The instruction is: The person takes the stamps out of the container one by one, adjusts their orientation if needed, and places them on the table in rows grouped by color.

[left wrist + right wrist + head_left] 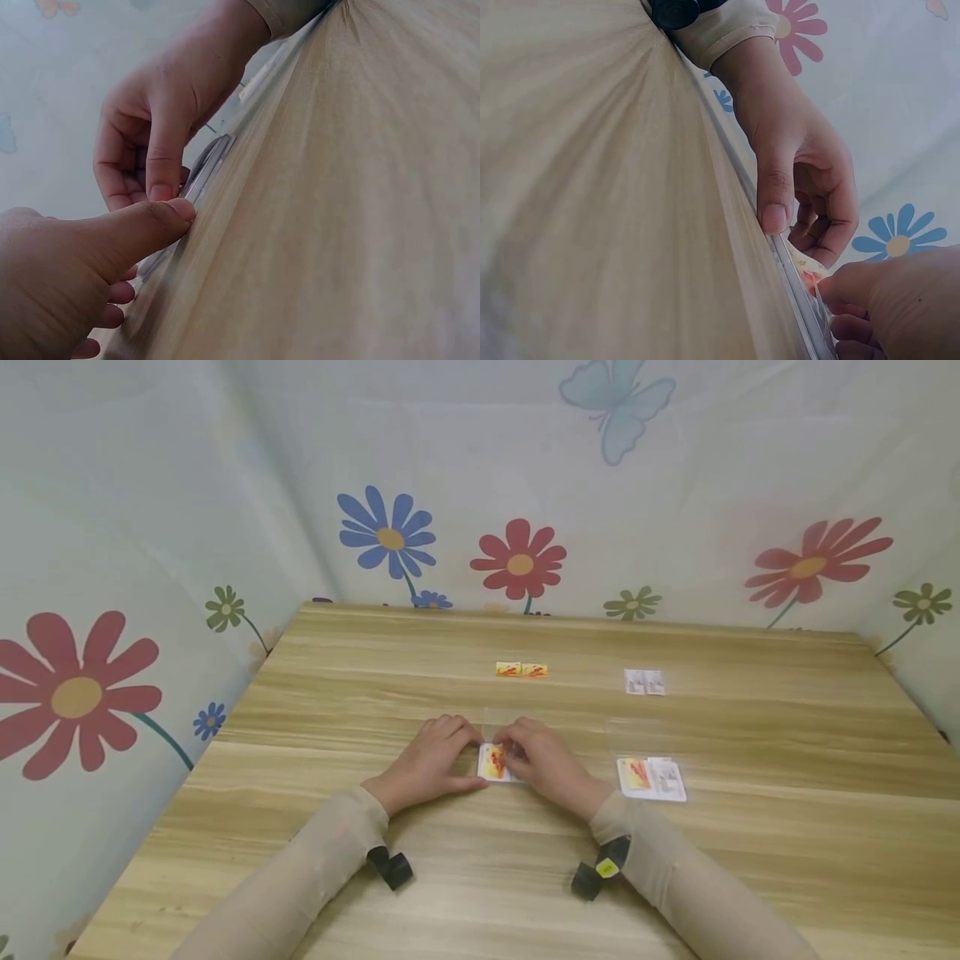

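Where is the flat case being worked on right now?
In the head view, the flat case lies on the table between the left hand and right hand, left of the other case.

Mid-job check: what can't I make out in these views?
Right part of the held case: head view, behind the right hand.
Print on the far yellow cards and far white cards: head view, too small and blurred.
Top of the held case: left wrist view, seen edge-on.
Rest of the left hand: left wrist view, cut off by the frame edge.
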Available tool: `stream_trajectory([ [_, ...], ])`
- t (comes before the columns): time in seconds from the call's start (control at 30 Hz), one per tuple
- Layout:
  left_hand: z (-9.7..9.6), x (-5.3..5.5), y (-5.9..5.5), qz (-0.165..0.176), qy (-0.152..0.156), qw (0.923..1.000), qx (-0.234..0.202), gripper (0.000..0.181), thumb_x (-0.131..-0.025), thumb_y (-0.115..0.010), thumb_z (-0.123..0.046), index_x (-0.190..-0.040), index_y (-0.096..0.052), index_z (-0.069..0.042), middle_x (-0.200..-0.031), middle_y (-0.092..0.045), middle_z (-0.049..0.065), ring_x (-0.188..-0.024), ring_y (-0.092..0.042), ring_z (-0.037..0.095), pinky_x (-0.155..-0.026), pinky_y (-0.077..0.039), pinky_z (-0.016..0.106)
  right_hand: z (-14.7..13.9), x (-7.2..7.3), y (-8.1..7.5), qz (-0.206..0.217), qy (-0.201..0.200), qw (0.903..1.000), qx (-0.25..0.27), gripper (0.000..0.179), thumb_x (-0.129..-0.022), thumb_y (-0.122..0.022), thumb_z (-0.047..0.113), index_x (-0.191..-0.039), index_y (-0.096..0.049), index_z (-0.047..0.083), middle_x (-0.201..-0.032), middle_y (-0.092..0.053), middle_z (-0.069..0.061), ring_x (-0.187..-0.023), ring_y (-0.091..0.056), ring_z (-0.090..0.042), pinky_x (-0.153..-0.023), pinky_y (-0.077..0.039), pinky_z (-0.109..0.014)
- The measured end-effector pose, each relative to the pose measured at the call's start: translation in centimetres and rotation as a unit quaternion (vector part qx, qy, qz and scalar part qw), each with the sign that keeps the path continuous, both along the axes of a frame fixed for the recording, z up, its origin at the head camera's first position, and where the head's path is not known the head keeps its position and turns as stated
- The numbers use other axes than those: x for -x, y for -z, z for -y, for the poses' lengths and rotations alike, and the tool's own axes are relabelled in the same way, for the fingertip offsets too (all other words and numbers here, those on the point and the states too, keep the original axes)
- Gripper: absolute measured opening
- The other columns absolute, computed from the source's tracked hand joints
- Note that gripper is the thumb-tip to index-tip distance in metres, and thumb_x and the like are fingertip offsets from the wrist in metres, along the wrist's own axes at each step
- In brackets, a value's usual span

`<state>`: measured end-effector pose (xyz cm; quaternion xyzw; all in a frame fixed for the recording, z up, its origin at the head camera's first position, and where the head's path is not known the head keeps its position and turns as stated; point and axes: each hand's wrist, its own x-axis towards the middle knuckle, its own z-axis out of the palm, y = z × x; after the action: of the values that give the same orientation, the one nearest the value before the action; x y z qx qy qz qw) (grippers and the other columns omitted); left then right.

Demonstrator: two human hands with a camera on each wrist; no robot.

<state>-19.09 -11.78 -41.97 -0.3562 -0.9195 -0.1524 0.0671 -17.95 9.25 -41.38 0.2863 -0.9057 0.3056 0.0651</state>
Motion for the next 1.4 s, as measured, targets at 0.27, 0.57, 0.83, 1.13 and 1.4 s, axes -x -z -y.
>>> stream_trajectory([
  [0.27, 0.2, -0.1, -0.2, -0.001, -0.002, 1.0, 0.005, 0.055, -0.075, -0.076, -0.048, -0.111, -0.062, -0.01, -0.111, -0.061, 0.004, -0.109, -0.055, 0.022, -0.099, -0.042, 0.042, 0.1, -0.1, -0.3, 0.03, 0.012, 0.9994, 0.016, 0.01, -0.087, -0.067, 0.009, -0.097, -0.068, 0.01, -0.087, -0.062, 0.0, -0.079, -0.055, -0.01, -0.07, -0.047, -0.022],
  [0.57, 0.2, -0.1, -0.3, -0.002, 0.001, 1.0, 0.002, 0.055, -0.075, -0.077, -0.048, -0.112, -0.062, -0.01, -0.111, -0.06, 0.004, -0.108, -0.054, 0.022, -0.098, -0.042, 0.042, -0.1, -0.4, -1.4, 0.045, 0.014, 0.9986, 0.025, 0.005, -0.087, -0.066, 0.01, -0.092, -0.068, 0.01, -0.085, -0.064, 0.0, -0.076, -0.054, -0.009, -0.067, -0.046, -0.02],
  [0.83, 0.1, -0.2, -0.3, -0.003, -0.001, 1.0, 0.006, 0.055, -0.075, -0.077, -0.047, -0.112, -0.062, -0.01, -0.111, -0.06, 0.005, -0.108, -0.055, 0.023, -0.098, -0.043, 0.041, -0.3, -0.5, -2.2, 0.088, 0.01, 0.9955, 0.034, 0.004, -0.089, -0.064, 0.011, -0.091, -0.068, 0.01, -0.084, -0.065, 0.0, -0.074, -0.053, -0.008, -0.065, -0.044, -0.019],
  [1.13, -0.2, -0.2, -0.6, 0.005, -0.001, 1.0, 0.008, 0.056, -0.075, -0.076, -0.048, -0.113, -0.062, -0.009, -0.114, -0.06, 0.005, -0.11, -0.054, 0.023, -0.099, -0.042, 0.042, -1.4, -0.5, -3.5, 0.168, 0.045, 0.9832, 0.056, 0.006, -0.091, -0.064, 0.015, -0.095, -0.066, 0.012, -0.087, -0.065, 0.0, -0.079, -0.054, -0.012, -0.07, -0.045, -0.025],
  [1.4, -0.1, -0.2, -0.5, 0.008, -0.004, 0.9999, 0.005, 0.056, -0.075, -0.077, -0.048, -0.113, -0.062, -0.009, -0.112, -0.06, 0.005, -0.109, -0.054, 0.022, -0.098, -0.043, 0.041, -1.9, 0.0, -4.3, 0.174, 0.056, 0.9818, 0.05, 0.006, -0.091, -0.064, 0.015, -0.093, -0.067, 0.01, -0.086, -0.065, -0.003, -0.079, -0.054, -0.014, -0.071, -0.045, -0.026],
])
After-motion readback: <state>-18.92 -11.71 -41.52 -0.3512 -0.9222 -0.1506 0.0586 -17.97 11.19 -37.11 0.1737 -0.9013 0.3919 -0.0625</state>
